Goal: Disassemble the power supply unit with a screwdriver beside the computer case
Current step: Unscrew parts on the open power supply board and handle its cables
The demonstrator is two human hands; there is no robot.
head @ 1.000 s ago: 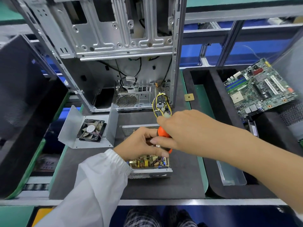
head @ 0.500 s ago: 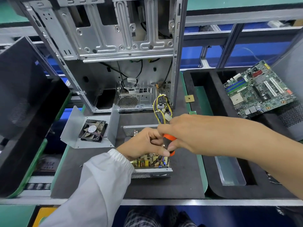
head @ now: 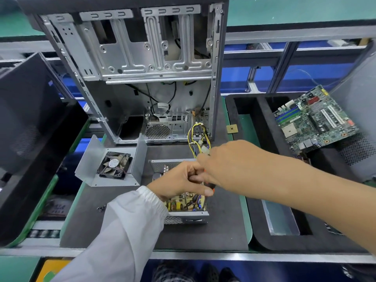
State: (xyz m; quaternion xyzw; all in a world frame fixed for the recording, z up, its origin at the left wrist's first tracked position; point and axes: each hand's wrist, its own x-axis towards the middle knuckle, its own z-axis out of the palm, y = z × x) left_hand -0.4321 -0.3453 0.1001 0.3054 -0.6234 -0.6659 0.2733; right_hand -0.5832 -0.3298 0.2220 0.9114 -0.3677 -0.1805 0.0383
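Observation:
The open power supply unit [head: 186, 217] lies on the dark mat in front of the computer case [head: 142, 68], its circuit board showing. My right hand [head: 225, 165] grips the orange-handled screwdriver [head: 212, 187], which points down into the unit and is mostly hidden. My left hand [head: 179, 184], in a white sleeve, sits over the board with its fingers and thumb curled against the screwdriver's lower end. The unit's yellow cable bundle [head: 198, 137] loops up behind the hands. The removed cover with its fan [head: 114, 165] lies to the left.
A black side panel [head: 30, 129] leans at the left. At the right, a black foam tray [head: 258, 200] holds a motherboard [head: 313, 119]. A small processor chip [head: 232, 128] lies by the case. Loose screws [head: 101, 208] sit on the mat beside my left sleeve.
My right hand has closed in over the screwdriver, so less of the orange handle shows. Both hands stay at the power supply unit. The camera has tilted up slightly.

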